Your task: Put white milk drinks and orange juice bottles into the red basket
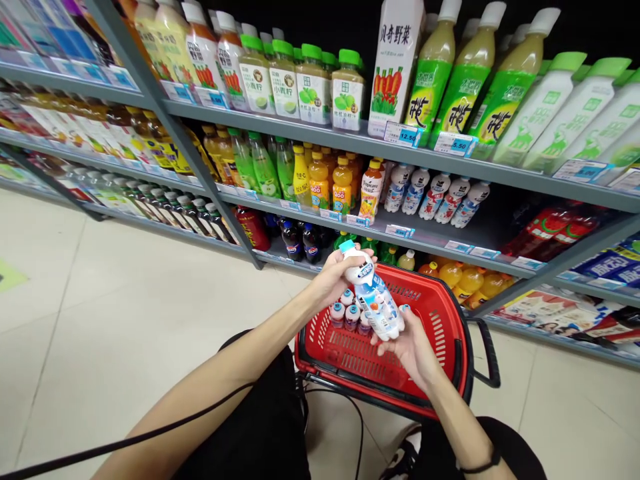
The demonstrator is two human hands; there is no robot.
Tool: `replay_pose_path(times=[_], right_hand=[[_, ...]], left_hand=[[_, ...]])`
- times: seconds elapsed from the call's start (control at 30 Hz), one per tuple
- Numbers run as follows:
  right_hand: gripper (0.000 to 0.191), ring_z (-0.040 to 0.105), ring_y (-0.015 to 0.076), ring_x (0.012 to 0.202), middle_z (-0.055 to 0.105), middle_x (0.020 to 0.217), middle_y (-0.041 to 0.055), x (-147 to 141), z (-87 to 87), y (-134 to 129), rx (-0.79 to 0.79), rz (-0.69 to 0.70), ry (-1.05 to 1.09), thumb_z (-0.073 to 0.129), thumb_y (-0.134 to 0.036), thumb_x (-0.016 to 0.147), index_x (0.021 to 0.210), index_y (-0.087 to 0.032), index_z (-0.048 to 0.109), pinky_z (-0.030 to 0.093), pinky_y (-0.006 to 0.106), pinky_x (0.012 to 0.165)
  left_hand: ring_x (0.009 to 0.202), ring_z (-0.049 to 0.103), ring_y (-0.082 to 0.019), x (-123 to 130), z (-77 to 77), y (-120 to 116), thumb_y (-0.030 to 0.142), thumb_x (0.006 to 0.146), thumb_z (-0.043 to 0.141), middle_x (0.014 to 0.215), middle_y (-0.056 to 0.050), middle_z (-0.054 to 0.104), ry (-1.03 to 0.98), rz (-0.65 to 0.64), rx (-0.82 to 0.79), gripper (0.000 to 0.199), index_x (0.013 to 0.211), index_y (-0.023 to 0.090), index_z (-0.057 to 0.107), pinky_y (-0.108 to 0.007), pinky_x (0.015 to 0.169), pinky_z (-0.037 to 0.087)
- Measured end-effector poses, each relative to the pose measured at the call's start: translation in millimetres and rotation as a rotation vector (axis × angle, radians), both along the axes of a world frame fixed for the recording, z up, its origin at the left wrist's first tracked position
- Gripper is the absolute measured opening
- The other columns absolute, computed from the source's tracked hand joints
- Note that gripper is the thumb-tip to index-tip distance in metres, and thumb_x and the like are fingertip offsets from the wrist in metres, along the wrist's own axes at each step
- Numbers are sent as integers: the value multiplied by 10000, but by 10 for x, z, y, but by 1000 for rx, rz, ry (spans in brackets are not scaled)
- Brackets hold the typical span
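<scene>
A white and blue plastic drink bottle (375, 300) with a turquoise cap is tilted above the red shopping basket (330, 357). My left hand (336, 275) is closed around its neck and upper part, thumb across the front. At the bottle's base, my right hand (413, 350) holds the lower end with curled fingers. Inside the basket, several small bottles (351, 319) with light blue caps stand close together on the left. Another blue cap (404, 308) shows just behind my right hand; the rest of that bottle is hidden.
Beyond the basket runs a shelf (300, 130) of bottled drinks. Similar small white bottles (434, 197) stand on its middle level. The basket's black handle (487, 353) sticks out to the right. A black cable (150, 430) crosses my left forearm.
</scene>
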State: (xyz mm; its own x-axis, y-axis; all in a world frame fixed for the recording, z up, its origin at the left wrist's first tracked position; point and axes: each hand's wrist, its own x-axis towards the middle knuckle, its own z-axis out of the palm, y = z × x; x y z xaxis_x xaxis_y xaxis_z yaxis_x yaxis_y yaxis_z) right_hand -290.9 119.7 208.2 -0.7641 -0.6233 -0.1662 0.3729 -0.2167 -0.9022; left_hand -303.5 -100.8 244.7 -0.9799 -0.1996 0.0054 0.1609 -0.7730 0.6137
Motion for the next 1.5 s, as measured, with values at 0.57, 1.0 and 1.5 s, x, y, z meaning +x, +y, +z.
replay_pose_path(times=[0.57,1.0,1.5], right_hand=[[558,627,306,1270,621,1360,139,-49,-35,235,367,-509,1331,838,-184,881,1393,-239,620,540,524,1088],[492,720,280,1101,690,1258,124,16,-102,181,315,-443,895,821,-342,901,1334,-222,618,634,415,918],[725,233,42,256,564,447,9,43,-109,75,122,167,-325,569,-862,809,832,-143,659,132,153,281]], left_hand=[[1185,701,-340,40,70,-63,527,868,580,1260,-249,723,85,-123,86,526,1063,69,749,-460,1062,528],[1147,712,-345,93,89,-105,517,882,560,1239,-227,734,124,-160,77,506,1059,82,750,-463,1018,542],[1208,690,-380,88,3,-14,587,851,649,1243,-196,744,179,-214,-50,554,1136,120,736,-486,1042,517]])
